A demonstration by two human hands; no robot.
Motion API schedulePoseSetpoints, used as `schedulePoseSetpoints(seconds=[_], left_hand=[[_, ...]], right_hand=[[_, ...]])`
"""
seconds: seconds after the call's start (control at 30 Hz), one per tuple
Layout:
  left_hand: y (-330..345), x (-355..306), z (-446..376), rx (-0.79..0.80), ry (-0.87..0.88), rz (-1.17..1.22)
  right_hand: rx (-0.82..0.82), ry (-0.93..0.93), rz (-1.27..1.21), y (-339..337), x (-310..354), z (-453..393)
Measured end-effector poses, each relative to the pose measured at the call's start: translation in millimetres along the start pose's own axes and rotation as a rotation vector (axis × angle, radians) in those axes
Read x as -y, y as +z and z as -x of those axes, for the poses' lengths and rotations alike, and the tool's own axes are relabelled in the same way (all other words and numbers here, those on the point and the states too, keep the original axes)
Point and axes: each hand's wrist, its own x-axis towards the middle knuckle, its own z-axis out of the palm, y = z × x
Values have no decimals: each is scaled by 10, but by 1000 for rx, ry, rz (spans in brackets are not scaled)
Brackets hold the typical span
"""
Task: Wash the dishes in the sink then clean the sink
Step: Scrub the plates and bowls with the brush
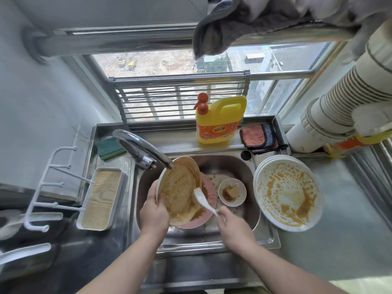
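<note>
— Where's the plate (180,187)?
— Tilted over the sink (244,166), under the tap (144,149); the left hand (154,213) grips its rim.
— The other?
— The right hand (231,223) pinches a white spoon (203,199), seemingly touching the plate.

Sink (250,172) and faucet (135,143) — glossy metal; detergent bottle (220,122) — smooth plastic; cloth (259,136) (fuzzy weave); tray (99,198) with wood-grain face.

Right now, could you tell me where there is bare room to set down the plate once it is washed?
Bare steel counter lies right of the dirty plate stack, toward the window. A narrower bare strip sits between the tray and the sink. The sink is crowded: pink plate, small bowl, and both hands at work.
</note>
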Motion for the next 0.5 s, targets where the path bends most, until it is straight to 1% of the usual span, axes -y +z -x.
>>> schedulePoseSetpoints(seconds=[0.07, 0.13, 0.23, 0.33, 0.37, 0.4, 0.5], left_hand=[[18, 40, -13, 10, -98, 96], [79, 20, 6, 25, -167, 188], [201, -90, 72, 67, -200, 319], [235, -152, 65, 56, -310, 429], [212, -148, 36, 50, -333, 419], [174, -135, -10, 43, -330, 389], [56, -158, -114, 60, -295, 312]], right_hand=[[-73, 2, 3, -210, 101, -156], [-77, -37, -97, -269, 287, -243], [6, -140, -292, -58, 531, -117], [116, -193, -347, 194, 506, 253], [123, -206, -342, 231, 403, 345], [124, -214, -286, 221, 266, 403], [118, -142, 20, -65, -168, 369]])
